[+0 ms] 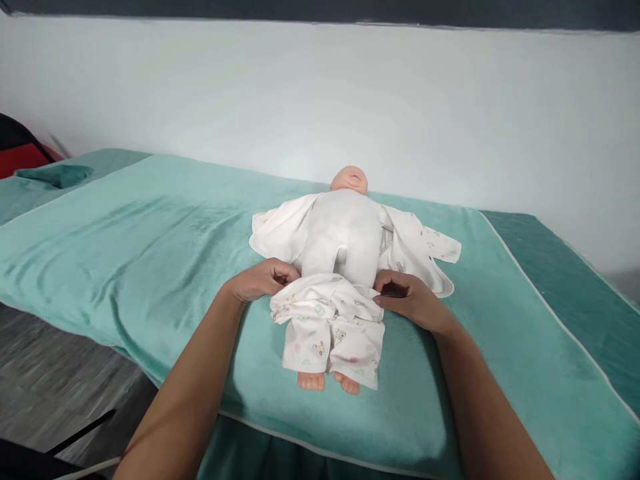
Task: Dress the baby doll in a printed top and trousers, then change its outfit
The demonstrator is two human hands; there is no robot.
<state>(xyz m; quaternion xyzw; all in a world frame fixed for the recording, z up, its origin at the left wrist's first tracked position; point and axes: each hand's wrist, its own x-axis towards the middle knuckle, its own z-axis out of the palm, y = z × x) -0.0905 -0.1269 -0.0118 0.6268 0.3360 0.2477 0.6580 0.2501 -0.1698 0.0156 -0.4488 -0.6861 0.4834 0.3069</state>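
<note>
A baby doll (345, 223) with a white cloth body lies on its back, its feet pointing toward me. White printed baby pants (333, 327) cover its lower legs, bunched at the waist around knee height, with the toes showing below the cuffs. My left hand (265, 277) pinches the waistband at its left side. At the right side, my right hand (407, 297) grips the waistband between thumb and fingers. A white printed baby shirt (415, 250) lies spread open beneath the doll, one sleeve stretched out to the right.
A green cloth (165, 233) with some wrinkles covers the table under the doll. Behind it stands a white wall (320, 100). A red and black object (23, 153) is at the far left, and grey flooring (60, 360) shows at the lower left.
</note>
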